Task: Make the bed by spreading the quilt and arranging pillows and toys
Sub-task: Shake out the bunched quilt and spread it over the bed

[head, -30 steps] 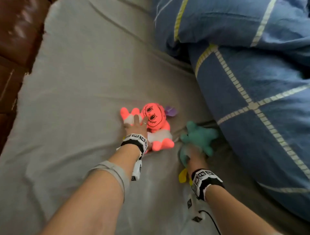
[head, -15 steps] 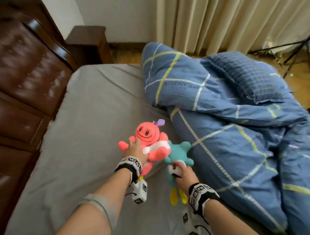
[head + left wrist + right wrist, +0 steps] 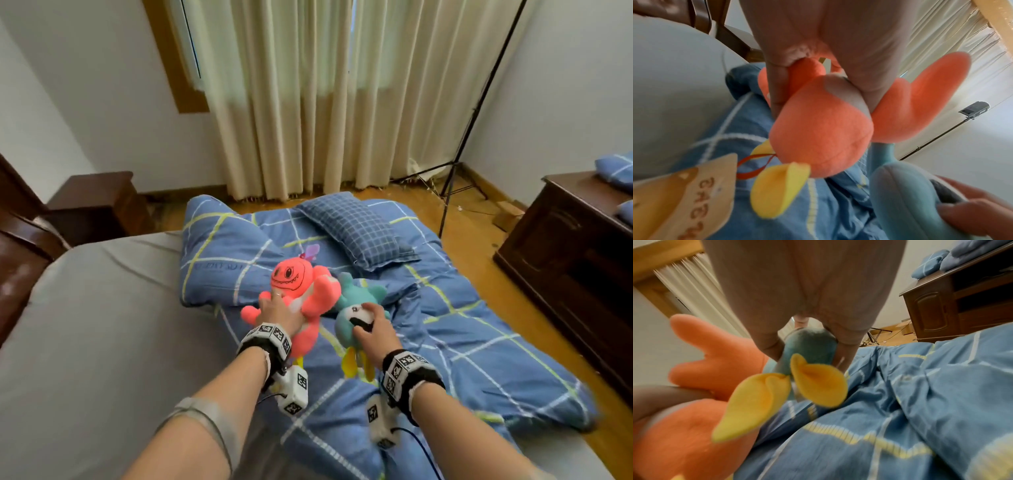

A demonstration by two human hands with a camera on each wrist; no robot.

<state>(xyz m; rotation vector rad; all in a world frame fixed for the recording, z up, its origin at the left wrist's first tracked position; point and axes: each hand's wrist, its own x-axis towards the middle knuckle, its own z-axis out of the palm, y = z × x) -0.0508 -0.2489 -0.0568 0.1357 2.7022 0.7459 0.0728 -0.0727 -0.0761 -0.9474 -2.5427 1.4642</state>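
My left hand point(image 3: 277, 310) grips a neon orange plush toy point(image 3: 294, 281) round its body and holds it up above the blue checked quilt point(image 3: 462, 342). The toy's orange underside point(image 3: 822, 129) and yellow feet fill the left wrist view. My right hand point(image 3: 371, 325) grips a teal plush toy point(image 3: 359, 298) beside the orange one; its teal body point(image 3: 809, 345) and yellow feet show between my fingers. The quilt lies crumpled on the right half of the bed. A small-checked blue pillow point(image 3: 359, 233) lies on the quilt at the far side.
The grey bed sheet point(image 3: 96, 325) is bare on the left. A dark wooden headboard point(image 3: 17, 246) and nightstand point(image 3: 99, 202) stand at left. A dark cabinet point(image 3: 575, 260) with folded blue bedding stands at right. A tripod leg point(image 3: 455, 185) and curtains point(image 3: 325, 102) are beyond the bed.
Both hands have lifted the orange and teal toys off the grey sheet and carried them rightward over the quilt. My head has tilted up, bringing the room into view.
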